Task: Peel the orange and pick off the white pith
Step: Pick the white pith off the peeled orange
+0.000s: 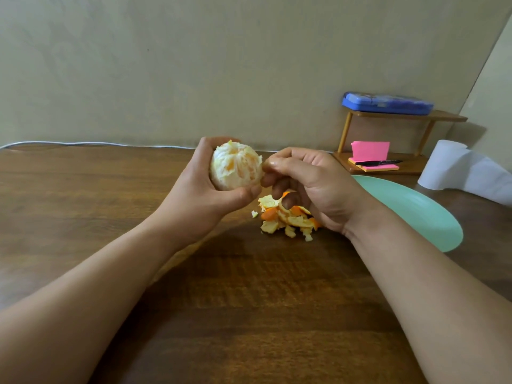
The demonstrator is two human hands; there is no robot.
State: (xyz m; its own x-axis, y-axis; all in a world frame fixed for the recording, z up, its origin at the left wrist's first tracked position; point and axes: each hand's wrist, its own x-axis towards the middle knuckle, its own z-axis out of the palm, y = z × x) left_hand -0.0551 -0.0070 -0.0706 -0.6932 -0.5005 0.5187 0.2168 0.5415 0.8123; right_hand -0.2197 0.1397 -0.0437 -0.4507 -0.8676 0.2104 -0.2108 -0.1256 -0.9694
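Nearest, two bare forearms reaching in from the lower corners over a dark wooden table (249,314).

Further in, a small heap of peel (288,220) on the table, orange and pale scraps mixed, just under the right hand, with one stray crumb at its left edge.

Above the heap, both hands raised off the table. Left hand (199,195) wrapped round the orange (235,166) from the left and below, thumb across the bottom, fingers curled behind. Orange held in the air, fully stripped of skin, still coated with white pith (225,181), with patches of flesh showing through. Right hand (313,187) narrow, fingers curled in, thumb and forefinger pinched together against the right side of the fruit, on the pith; too small to tell whether a strand has lifted.

To the right, partly behind the right wrist, a pale green plate (415,212) lying flat.

Beyond the plate, a low wooden shelf (448,116) against the wall (194,65): pink sticky notes (370,151) on its base with a black pen (378,162) laid across them, a blue box (388,103) on top. Just right of it, a white paper roll (443,164) with a loose tail trailing right.

Farthest back, a thin pale cable (83,144) along the table's rear edge at the foot of the plain beige wall.
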